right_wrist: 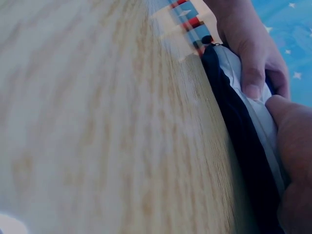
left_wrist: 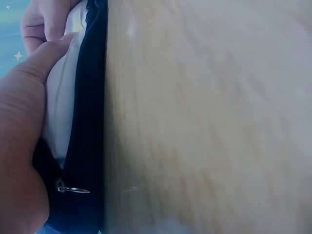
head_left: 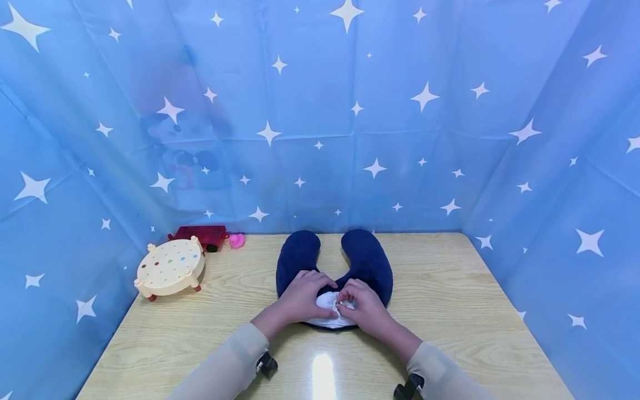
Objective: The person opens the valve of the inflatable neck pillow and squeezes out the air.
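Note:
A navy U-shaped neck pillow [head_left: 367,261] lies on the table, its two ends facing the back. Along its near curve the cover gapes, baring a white inner lining [head_left: 325,321]. My left hand [head_left: 303,297] holds the left side of this opening, thumb on the white lining and fingers over the navy cover. My right hand [head_left: 367,308] pinches the lining between thumb and curled fingers, close to the left thumb. A metal zipper pull [left_wrist: 73,189] hangs at one end of the opening in the left wrist view.
At the back left of the wooden table [head_left: 450,311] stands a cream round pegged stool-like toy [head_left: 167,266]. Behind it are a red see-through box with a black wheel [head_left: 200,234] and a pink toy duck [head_left: 237,240]. A blue star-patterned curtain [head_left: 320,111] surrounds the table.

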The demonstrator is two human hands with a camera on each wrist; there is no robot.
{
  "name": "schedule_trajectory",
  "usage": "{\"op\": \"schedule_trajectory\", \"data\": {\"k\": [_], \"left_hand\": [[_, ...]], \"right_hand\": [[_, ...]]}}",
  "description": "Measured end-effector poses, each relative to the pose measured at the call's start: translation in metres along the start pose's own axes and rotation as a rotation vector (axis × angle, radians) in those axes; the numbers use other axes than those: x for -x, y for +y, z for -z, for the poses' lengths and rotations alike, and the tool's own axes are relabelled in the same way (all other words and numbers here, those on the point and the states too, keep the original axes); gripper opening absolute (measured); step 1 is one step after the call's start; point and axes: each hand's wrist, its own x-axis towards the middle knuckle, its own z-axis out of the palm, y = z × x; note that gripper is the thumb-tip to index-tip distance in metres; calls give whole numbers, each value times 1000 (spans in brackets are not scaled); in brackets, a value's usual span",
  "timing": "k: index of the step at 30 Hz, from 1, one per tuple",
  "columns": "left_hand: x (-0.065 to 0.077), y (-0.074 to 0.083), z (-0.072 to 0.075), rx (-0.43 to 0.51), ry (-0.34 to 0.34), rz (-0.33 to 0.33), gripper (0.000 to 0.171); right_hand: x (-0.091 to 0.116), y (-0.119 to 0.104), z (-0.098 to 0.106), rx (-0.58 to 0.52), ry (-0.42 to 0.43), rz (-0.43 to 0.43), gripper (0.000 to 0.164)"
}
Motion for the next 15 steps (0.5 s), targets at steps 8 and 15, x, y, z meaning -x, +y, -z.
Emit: {"op": "schedule_trajectory", "data": {"k": [8,15], "left_hand": [[-1,-1,0,14,-6,9,63],[0,-3,-2,33,-2,12,63]], "right_hand": [[0,1,0,2,4,1,25],[0,1,-2,1,4,3,25]]}}
